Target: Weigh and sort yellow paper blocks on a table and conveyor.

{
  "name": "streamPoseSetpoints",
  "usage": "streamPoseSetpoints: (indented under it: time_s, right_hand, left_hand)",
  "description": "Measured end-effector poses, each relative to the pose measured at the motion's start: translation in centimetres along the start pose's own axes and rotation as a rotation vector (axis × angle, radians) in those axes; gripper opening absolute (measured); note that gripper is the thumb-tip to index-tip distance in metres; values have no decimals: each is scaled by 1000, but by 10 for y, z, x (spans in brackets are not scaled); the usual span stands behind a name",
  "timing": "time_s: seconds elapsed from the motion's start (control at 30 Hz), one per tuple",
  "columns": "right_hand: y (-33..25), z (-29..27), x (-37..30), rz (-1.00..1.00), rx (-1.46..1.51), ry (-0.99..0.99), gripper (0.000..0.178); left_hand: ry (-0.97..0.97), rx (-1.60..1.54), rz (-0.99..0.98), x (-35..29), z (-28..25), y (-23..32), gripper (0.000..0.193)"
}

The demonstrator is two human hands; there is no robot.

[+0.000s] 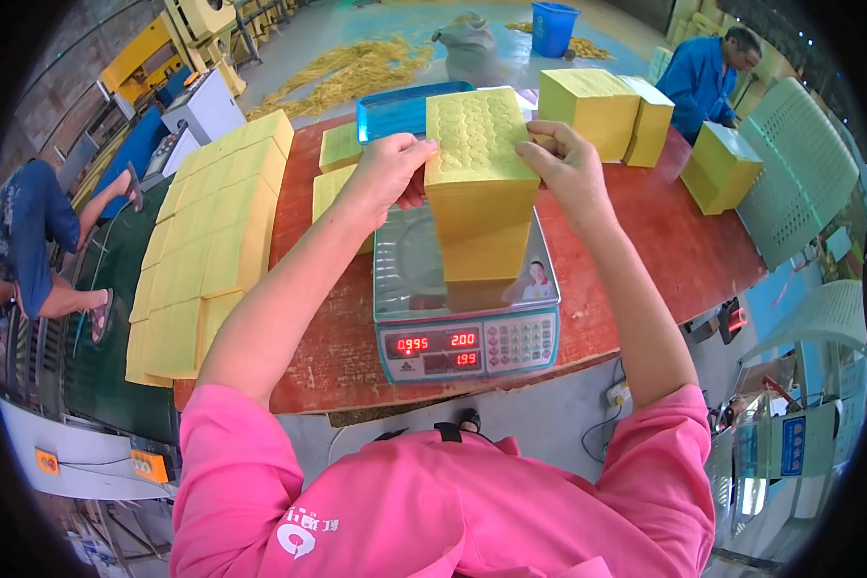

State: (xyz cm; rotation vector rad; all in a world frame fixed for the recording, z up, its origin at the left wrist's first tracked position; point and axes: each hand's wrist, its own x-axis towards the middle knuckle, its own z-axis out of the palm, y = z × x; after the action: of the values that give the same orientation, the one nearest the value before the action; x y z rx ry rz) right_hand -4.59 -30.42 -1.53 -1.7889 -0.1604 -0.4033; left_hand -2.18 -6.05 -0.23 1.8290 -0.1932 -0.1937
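Head view: a tall stack of yellow sheets [484, 217] stands upright on the platform of a digital scale [401, 265], in front of me. My left hand [392, 171] and right hand [566, 166] flank its top, fingers partly curled, touching the upper side edges; I cannot tell how firmly they pinch. Its long axis is vertical, the patterned face pointing up, that face's longer sides running away from me. I judge it dense yet flexible, likely to fan or slip; pressing both sides lower down should hold it best.

Scale [472, 326] partly hidden; shirt [433, 501] cut off
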Motion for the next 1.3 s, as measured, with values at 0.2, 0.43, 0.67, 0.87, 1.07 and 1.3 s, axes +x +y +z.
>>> streamPoseSetpoints:
  time_s: [0.2,0.43,0.67,0.87,1.07,1.3]
  right_hand:
    - [8,4,-7,16,78,56,35]
    - [96,-33,-28,62,309,169,35]
    - [232,-85,-105,156,-486,227,28]
    - [229,-47,-131,-214,-854,12,27]
    - [240,-68,-147,-161,-914,-38,31]
    - [203,-51,-139,-354,-938,-109,31]
  left_hand:
    - [195,30,164,-4,15,-18,30]
    - [587,62,274,-68,-20,-85,26]
    - [631,766,-57,-209,-45,-260,19]
    - [671,1141,14,-251,-40,-286,34]
    - [668,1072,38,-252,-35,-294,37]
    - [706,1017,72,-263,-38,-296,36]
